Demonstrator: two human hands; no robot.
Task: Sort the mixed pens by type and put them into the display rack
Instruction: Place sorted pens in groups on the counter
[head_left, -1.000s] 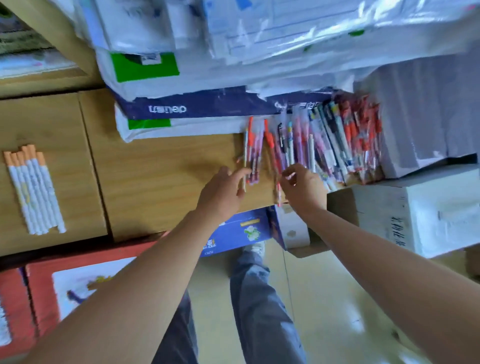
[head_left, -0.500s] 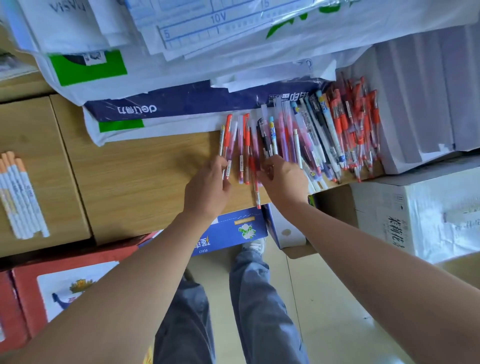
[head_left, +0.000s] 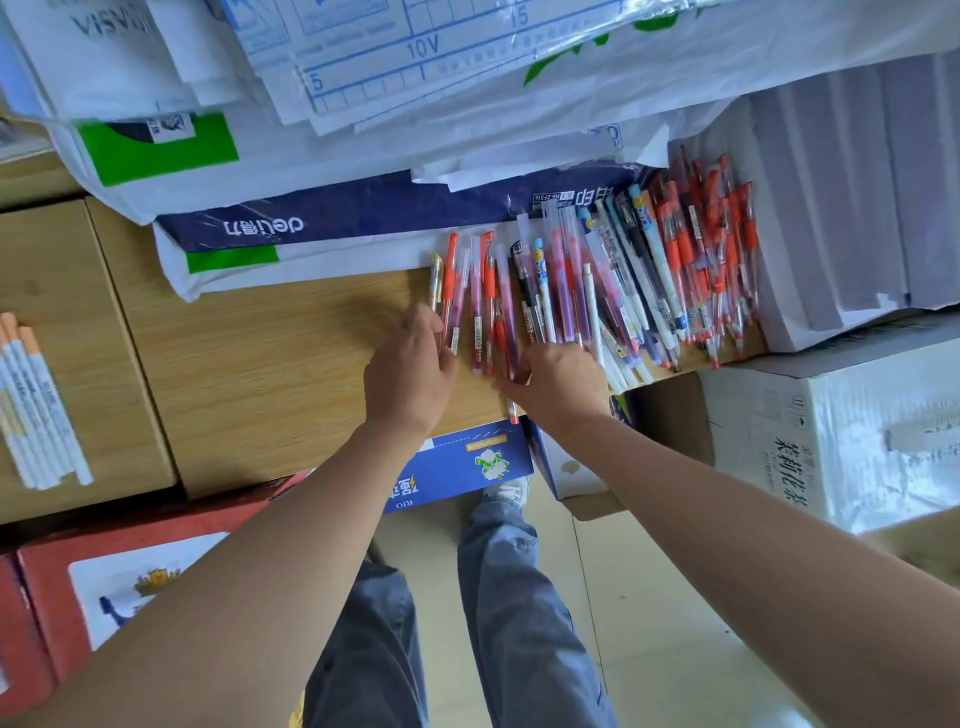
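Several mixed pens (head_left: 597, 280) lie side by side on the wooden tabletop (head_left: 260, 364): clear red ones at the left, patterned white and black ones in the middle, red-grip ones (head_left: 711, 270) at the right. My left hand (head_left: 410, 374) rests its fingertips on the leftmost clear red pens (head_left: 453, 291). My right hand (head_left: 558, 387) lies just to its right, its thumb and fingers pinching a red pen (head_left: 512, 413) whose tip sticks out below the hand over the table's edge. No display rack is in view.
A bundle of white pens with orange caps (head_left: 41, 410) lies at the far left. Wrapped paper reams (head_left: 311, 228) and loose sheets are piled behind the pens. A white paper stack (head_left: 857, 208) and a cardboard box (head_left: 831, 447) stand at the right. Blue (head_left: 457, 467) and red boxes (head_left: 47, 597) sit below the table.
My view has shifted left and closer. Both hands have stayed at the near ends of the pens; the left hand's fingers have slid onto the leftmost pens.
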